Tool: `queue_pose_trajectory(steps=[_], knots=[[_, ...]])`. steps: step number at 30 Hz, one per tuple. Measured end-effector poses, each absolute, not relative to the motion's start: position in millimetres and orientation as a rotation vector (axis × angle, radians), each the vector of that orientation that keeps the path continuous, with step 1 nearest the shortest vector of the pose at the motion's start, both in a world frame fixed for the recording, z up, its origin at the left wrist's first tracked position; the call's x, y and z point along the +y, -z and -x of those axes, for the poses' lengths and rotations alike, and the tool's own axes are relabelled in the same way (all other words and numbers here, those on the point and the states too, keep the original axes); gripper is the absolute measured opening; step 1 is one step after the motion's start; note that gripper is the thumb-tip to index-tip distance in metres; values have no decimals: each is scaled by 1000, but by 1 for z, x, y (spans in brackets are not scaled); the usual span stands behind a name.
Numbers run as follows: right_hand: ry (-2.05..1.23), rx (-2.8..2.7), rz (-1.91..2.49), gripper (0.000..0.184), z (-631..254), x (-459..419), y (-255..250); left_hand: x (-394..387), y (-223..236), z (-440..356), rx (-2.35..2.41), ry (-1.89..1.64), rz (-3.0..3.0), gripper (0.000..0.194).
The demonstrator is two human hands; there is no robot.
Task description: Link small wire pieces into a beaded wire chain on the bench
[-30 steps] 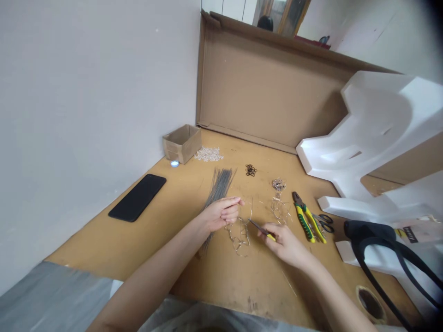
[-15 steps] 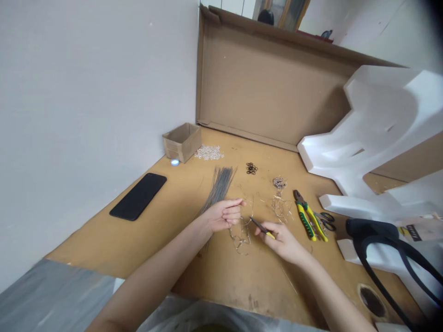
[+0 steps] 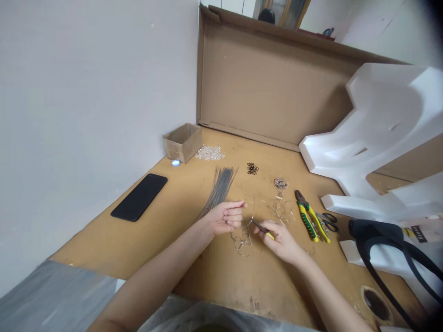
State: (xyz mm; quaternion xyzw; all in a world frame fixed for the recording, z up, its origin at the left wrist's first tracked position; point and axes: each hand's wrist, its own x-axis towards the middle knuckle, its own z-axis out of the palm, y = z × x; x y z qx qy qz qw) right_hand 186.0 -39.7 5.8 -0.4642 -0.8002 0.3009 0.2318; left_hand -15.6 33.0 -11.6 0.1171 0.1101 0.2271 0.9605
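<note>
My left hand (image 3: 229,216) is closed in a pinch, apparently on a thin silvery wire (image 3: 247,225); the exact grip point is hidden. That wire curves across to the dark jaws of the small pliers (image 3: 260,226), whose yellow handle is wrapped in my right hand (image 3: 279,240). Just below my left hand are bent wire loops (image 3: 241,243); I cannot tell whether they hang from it or lie on the table. Partly behind my left forearm and hand lies a bundle of straight grey wires (image 3: 218,186).
Right of my hands are green-yellow pliers (image 3: 307,216), scissors (image 3: 328,221) and tangled wire pieces (image 3: 282,205). Farther back lie black rings (image 3: 252,168), clear small rings (image 3: 210,152) and a cardboard box (image 3: 182,144). A phone (image 3: 139,197) is at left, white foam (image 3: 384,110) at right.
Both hands keep nearly the same pose, with the plier tips still at the wire. The whole view has shifted very slightly.
</note>
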Motion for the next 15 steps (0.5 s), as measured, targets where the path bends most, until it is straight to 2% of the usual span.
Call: queue_pose_trajectory(steps=[15], knots=[[-830, -2202, 1249, 15, -183, -38, -4, 32, 10, 15, 223, -451, -219, 29]])
